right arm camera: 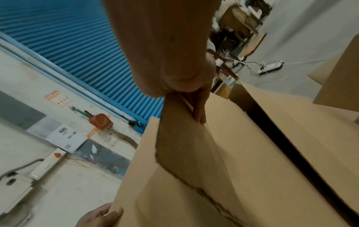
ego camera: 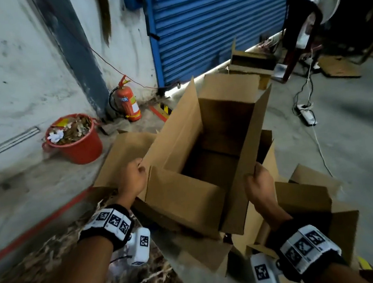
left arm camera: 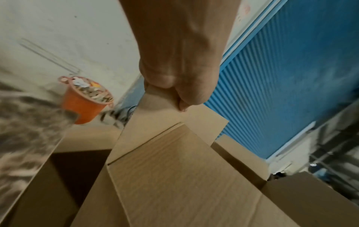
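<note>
left hand [ego camera: 131,176]: fist closed over the near corner of the left flap [ego camera: 174,124], knuckles up, wrist in line with the forearm. cardboard box [ego camera: 193,187] sits open-topped between the two hands, over other boxes [ego camera: 312,196] by the right wrist. right hand [ego camera: 259,184]: thumb up, pinching the right flap [ego camera: 255,133] at its near edge. my read: squaring the box open. pull both sides evenly and grip close to the creases. the right flap's edge looks ragged and could tear.
</note>
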`<state>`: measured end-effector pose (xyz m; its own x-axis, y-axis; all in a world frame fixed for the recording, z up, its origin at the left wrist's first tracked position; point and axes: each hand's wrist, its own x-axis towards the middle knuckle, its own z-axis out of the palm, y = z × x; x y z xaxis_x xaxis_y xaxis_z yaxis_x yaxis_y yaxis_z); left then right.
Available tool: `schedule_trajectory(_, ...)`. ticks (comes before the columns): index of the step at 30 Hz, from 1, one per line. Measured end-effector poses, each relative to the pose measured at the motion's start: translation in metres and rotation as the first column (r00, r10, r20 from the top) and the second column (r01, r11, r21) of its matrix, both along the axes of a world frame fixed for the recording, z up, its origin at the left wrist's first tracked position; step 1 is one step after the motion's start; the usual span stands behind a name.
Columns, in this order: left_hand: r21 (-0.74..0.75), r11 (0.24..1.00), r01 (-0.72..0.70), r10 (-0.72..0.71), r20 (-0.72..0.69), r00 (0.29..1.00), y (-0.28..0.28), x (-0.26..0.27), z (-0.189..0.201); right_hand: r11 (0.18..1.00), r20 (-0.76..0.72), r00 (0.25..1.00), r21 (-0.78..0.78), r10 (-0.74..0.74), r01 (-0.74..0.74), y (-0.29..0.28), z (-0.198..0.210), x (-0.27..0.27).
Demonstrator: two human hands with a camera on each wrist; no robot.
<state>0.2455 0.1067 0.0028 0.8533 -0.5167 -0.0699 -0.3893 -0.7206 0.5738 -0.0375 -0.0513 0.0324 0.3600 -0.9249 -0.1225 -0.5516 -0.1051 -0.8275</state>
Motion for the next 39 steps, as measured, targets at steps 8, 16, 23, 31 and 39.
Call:
schedule_trajectory(8, -0.241, 0.967, 0.084, -0.04, 0.182, 0.983, 0.09, -0.005, 0.132, 0.992, 0.184, 0.983, -0.122, 0.002, 0.021, 0.061, 0.108, -0.02)
schedule_trajectory(16, -0.362, 0.932, 0.002, 0.112, 0.292, 0.95, 0.241, -0.052, 0.231, 0.973, 0.305, 0.946, -0.228, 0.113, -0.042, 0.166, 0.195, -0.038)
schedule_trajectory(23, -0.304, 0.935, -0.184, 0.274, 0.286, 0.918, 0.367, -0.1, 0.274, 0.944, 0.367, 0.87, -0.151, 0.329, -0.294, 0.224, 0.237, -0.039)
schedule_trajectory(31, -0.099, 0.936, -0.338, 0.352, 0.276, 0.894, 0.493, -0.182, 0.268, 0.793, 0.387, 0.727, -0.017, 0.567, -0.61, 0.283, 0.206, -0.048)
schedule_trajectory(39, 0.076, 0.871, -0.486, 0.475, 0.128, 0.871, 0.6, -0.269, 0.234, 0.643, 0.274, 0.653, 0.139, 0.706, -0.754, 0.338, 0.152, -0.057)
